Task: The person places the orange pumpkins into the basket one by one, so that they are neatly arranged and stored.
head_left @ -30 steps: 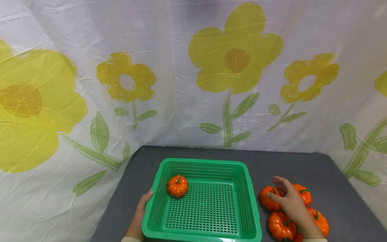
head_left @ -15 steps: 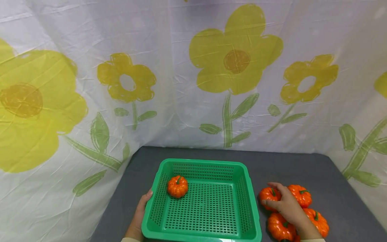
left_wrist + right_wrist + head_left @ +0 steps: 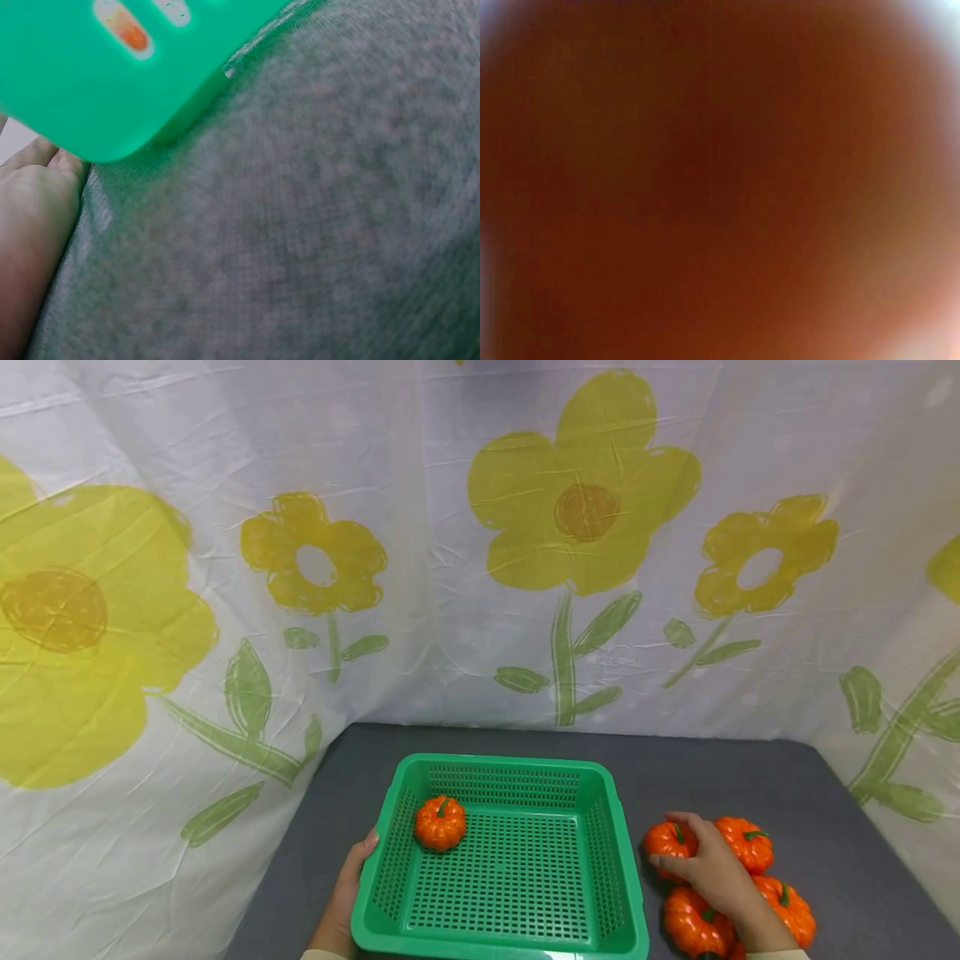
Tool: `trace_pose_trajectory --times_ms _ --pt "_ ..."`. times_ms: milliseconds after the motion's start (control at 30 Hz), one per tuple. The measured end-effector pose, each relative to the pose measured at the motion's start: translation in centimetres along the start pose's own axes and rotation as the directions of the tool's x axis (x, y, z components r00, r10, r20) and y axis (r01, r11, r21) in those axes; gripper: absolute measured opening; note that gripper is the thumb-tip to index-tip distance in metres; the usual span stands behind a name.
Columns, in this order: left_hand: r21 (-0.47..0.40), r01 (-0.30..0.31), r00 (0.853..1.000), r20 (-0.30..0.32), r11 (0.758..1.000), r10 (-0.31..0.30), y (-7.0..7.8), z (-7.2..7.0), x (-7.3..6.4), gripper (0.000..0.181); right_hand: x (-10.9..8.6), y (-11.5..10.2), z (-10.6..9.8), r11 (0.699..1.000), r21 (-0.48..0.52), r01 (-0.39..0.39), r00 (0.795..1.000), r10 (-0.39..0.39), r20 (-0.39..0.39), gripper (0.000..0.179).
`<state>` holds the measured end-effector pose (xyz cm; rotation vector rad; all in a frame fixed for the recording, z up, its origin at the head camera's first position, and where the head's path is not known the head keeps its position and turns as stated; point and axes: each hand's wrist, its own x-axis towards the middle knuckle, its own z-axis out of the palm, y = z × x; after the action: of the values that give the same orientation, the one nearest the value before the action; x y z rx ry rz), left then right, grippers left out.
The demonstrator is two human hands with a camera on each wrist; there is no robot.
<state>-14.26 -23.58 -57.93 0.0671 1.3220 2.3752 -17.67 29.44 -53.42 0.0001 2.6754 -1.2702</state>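
Head view shows a green plastic basket on a dark grey table, with one small orange pumpkin inside it, by the back left corner. The left hand is at the basket's left side, its thumb touching the rim; the other fingers are hidden, so I cannot tell whether its grip curls round the edge or merely presses.

To the right of the basket, the right hand has its grip round an orange pumpkin — thumb on the near side, fingers over the far side — and that pumpkin sits just beside the basket's right wall. Three more pumpkins lie close by, farther right of the basket and nearer the person, with green stems showing. The right wrist view is a brownish-orange blur, probably the pumpkin up close, though it is too poor to be sure.

Pale sleeves end at both wrists. Behind the basket hangs a white cloth printed with yellow flowers and green leaves.
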Motion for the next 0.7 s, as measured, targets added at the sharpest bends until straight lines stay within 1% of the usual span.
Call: trace_pose_trajectory --times_ms 167,267,433,500,567,667,700 --pt "-0.009 0.008 1.0 -0.008 1.0 -0.008 0.0 0.0 0.0 0.078 -0.1 0.0 -0.2 1.0 0.003 0.007 1.0 -0.007 -0.001 0.088" --pt "-0.01 0.007 1.0 0.002 1.0 -0.007 0.0 0.0 0.0 0.078 -0.3 -0.1 -0.3 1.0 -0.002 0.013 1.0 -0.013 -0.01 0.088" --pt "0.01 -0.034 0.999 0.019 0.999 0.034 0.1 -0.1 0.1 0.074 -0.5 -0.4 -0.6 0.999 0.0 0.034 0.999 -0.034 -0.023 0.089" --pt "0.01 -0.032 0.999 0.021 0.999 0.032 0.1 -0.1 0.1 0.075 -0.6 -0.6 -0.8 0.999 0.0 0.039 0.999 -0.039 -0.027 0.089" --pt "0.012 -0.018 1.0 0.018 1.0 0.017 0.1 -0.2 0.1 0.077 -0.6 -0.7 -0.9 0.999 -0.006 0.05 0.998 -0.05 -0.039 0.089" --pt "0.008 -0.008 1.0 0.011 1.0 0.008 0.1 -0.1 0.0 0.078 -0.7 -1.1 -1.1 0.997 -0.008 0.08 0.995 -0.08 -0.059 0.086" --pt "0.011 -0.013 1.0 0.008 1.0 0.013 0.1 -0.1 0.0 0.078 -0.7 -1.3 -1.2 0.996 -0.006 0.092 0.994 -0.092 -0.066 0.085"
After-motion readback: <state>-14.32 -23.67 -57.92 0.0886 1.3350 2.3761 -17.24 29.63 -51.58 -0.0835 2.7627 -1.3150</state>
